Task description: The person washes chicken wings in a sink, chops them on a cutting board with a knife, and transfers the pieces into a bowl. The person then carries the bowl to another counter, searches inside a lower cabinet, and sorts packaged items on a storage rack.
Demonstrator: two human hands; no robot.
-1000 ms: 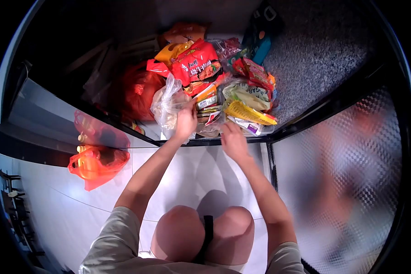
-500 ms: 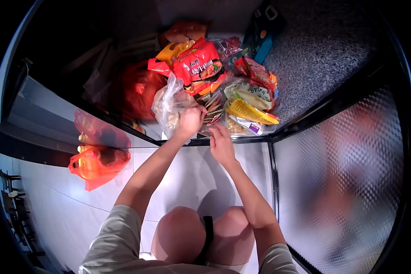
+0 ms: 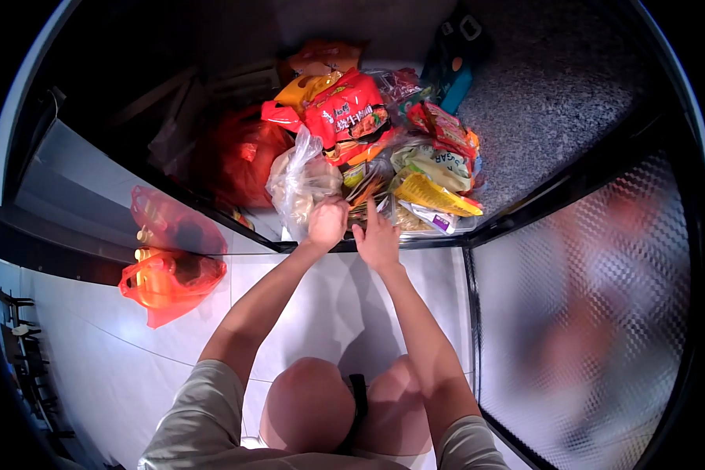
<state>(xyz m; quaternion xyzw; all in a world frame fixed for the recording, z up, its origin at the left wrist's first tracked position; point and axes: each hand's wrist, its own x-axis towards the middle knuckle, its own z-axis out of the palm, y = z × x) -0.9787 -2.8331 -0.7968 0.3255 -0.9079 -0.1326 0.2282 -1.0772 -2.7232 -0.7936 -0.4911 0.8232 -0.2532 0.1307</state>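
Observation:
My left hand (image 3: 329, 222) is closed at the cabinet's front edge, its fingers curled beside a knotted clear plastic bag (image 3: 299, 176); what they hold, if anything, is hidden. Close by on the right, my right hand (image 3: 378, 240) has its fingers stretched and apart, the tips at a bunch of small flat packets (image 3: 366, 188). A red instant noodle pack (image 3: 347, 117) lies behind the packets. To the right are a yellow pouch (image 3: 435, 194), a pale green sugar bag (image 3: 439, 164) and a clear plastic tray (image 3: 464, 226).
Glass-like cabinet doors stand open on both sides, the right one (image 3: 580, 313) textured. A red plastic bag with bottles (image 3: 172, 282) sits on the floor at left. Inside, another red bag (image 3: 247, 160) lies left of the noodles, and a dark box (image 3: 456, 74) stands behind.
My left hand has shifted slightly down. My right hand has moved up and its fingers have straightened toward the packets, where a yellow one now shows. The view has shifted slightly.

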